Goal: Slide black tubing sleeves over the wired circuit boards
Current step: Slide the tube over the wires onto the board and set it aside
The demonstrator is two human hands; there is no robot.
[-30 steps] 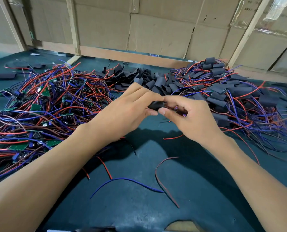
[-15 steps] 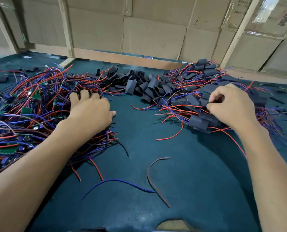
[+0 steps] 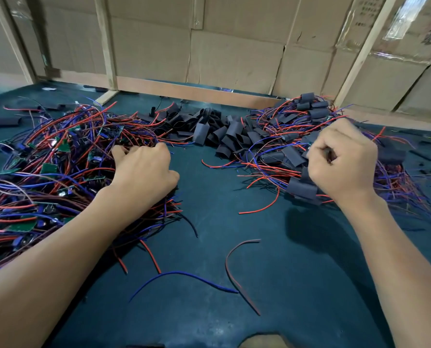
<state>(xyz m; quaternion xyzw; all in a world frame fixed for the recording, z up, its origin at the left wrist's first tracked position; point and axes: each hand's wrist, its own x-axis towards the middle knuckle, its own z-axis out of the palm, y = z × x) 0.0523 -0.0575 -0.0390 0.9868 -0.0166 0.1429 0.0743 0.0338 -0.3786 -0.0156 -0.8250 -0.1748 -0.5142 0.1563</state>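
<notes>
A tangle of red and blue wires with small green circuit boards (image 3: 50, 168) covers the table's left side. My left hand (image 3: 144, 169) rests on its right edge, with its fingers curled down into the wires. Loose black tubing sleeves (image 3: 224, 131) lie heaped at the back centre. On the right lies a pile of sleeved boards (image 3: 312, 113) with wires trailing out. Over that pile's near edge my right hand (image 3: 342, 159) is curled into a fist, and I see nothing plainly held in it. One sleeved board (image 3: 302, 188) lies just under that hand.
The dark green table (image 3: 259, 317) carries a loose blue wire (image 3: 184, 274) and a dark red wire (image 3: 230, 262) near me. A stray sleeve (image 3: 4, 121) lies far left. A wooden rail (image 3: 184, 91) and cardboard wall (image 3: 234, 54) close the back.
My hands, together at the centre on a sleeve a second ago, have separated. The left went onto the wired boards and curled its fingers; the right went to the sleeved pile.
</notes>
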